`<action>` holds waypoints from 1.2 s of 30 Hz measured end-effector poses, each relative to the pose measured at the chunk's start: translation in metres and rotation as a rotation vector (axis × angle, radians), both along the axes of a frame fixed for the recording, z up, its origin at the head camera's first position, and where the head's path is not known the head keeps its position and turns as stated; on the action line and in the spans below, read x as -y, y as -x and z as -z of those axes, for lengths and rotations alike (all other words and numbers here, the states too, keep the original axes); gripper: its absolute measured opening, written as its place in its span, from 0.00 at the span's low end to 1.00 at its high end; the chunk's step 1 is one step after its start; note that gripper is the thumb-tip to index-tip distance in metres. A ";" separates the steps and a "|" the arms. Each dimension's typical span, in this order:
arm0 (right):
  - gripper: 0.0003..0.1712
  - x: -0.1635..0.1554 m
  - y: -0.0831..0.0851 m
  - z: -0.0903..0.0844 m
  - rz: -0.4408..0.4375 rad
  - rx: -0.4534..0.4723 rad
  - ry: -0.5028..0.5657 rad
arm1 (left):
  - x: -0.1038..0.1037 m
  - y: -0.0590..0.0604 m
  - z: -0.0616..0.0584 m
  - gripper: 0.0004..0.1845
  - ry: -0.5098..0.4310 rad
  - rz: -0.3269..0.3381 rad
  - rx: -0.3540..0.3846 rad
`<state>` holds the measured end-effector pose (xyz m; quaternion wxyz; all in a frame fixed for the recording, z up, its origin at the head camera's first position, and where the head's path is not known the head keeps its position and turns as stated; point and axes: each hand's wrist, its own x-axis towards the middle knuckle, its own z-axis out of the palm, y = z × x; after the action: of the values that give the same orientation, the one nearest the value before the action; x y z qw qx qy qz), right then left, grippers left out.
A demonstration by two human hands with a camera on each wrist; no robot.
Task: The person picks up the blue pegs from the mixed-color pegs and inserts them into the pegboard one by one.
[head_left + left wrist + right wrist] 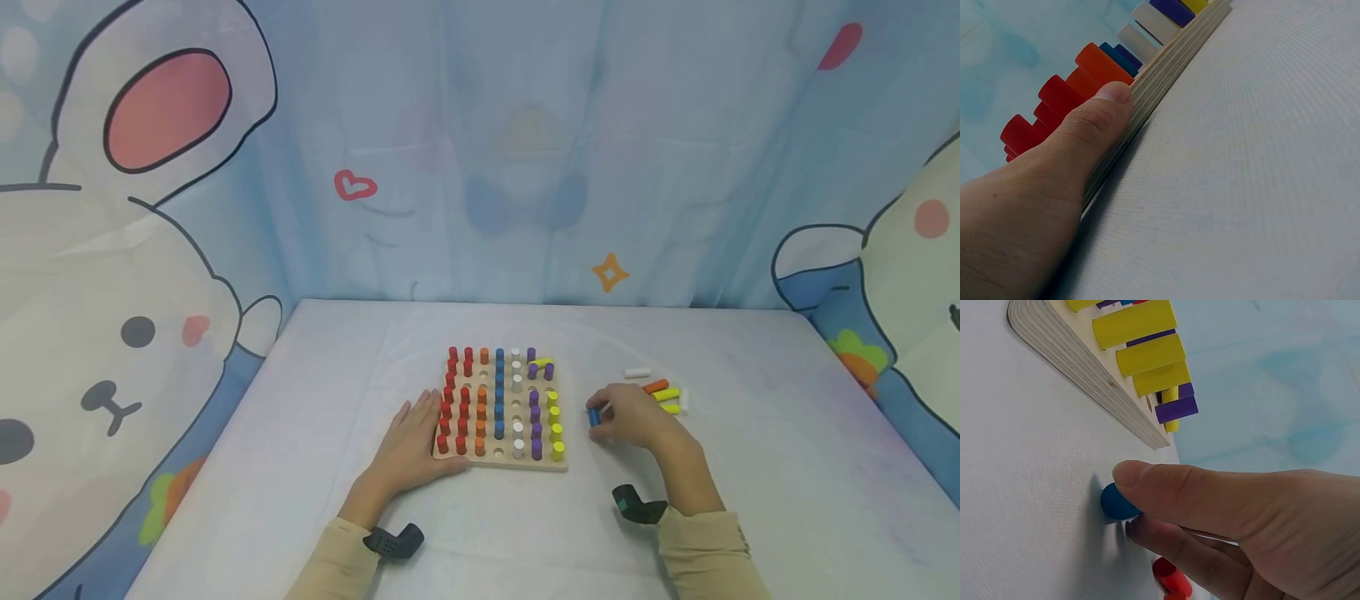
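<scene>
A wooden pegboard stands on the table with rows of red, orange, blue, white, purple and yellow pegs. My left hand rests against its near left corner, fingers straight along the left side. The left thumb lies on the board's front edge in the left wrist view. To the right of the board, my right hand pinches a blue peg between thumb and fingers, close over the cloth. A yellow peg lies tilted among the purple pegs at the far right corner.
Loose pegs lie beside and beyond my right hand: a white peg, an orange peg and yellow pegs. Red pegs show under that hand in the right wrist view. A patterned curtain hangs behind the white-covered table.
</scene>
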<state>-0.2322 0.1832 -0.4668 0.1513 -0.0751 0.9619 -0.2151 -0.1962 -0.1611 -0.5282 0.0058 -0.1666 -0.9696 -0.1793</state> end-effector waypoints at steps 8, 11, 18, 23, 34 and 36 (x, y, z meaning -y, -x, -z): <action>0.23 0.004 0.001 -0.001 -0.003 -0.019 0.026 | 0.000 0.001 0.001 0.62 0.008 -0.004 -0.003; 0.23 0.005 0.001 -0.001 -0.007 -0.026 0.037 | 0.000 0.000 0.001 0.62 0.001 -0.003 -0.004; 0.22 0.005 0.003 0.002 -0.007 -0.048 0.047 | 0.000 0.000 -0.001 0.62 0.003 -0.003 0.000; 0.21 0.005 0.004 0.003 -0.018 -0.069 0.057 | -0.001 0.000 0.000 0.62 0.000 -0.008 0.005; 0.12 0.005 0.005 0.001 -0.017 -0.103 0.052 | 0.000 0.000 0.001 0.62 0.009 -0.005 0.005; 0.12 0.005 0.005 0.000 -0.010 -0.103 0.049 | 0.000 0.000 0.001 0.62 0.011 -0.004 0.007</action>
<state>-0.2372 0.1781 -0.4670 0.1006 -0.0947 0.9625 -0.2336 -0.1963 -0.1614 -0.5287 0.0018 -0.1643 -0.9708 -0.1747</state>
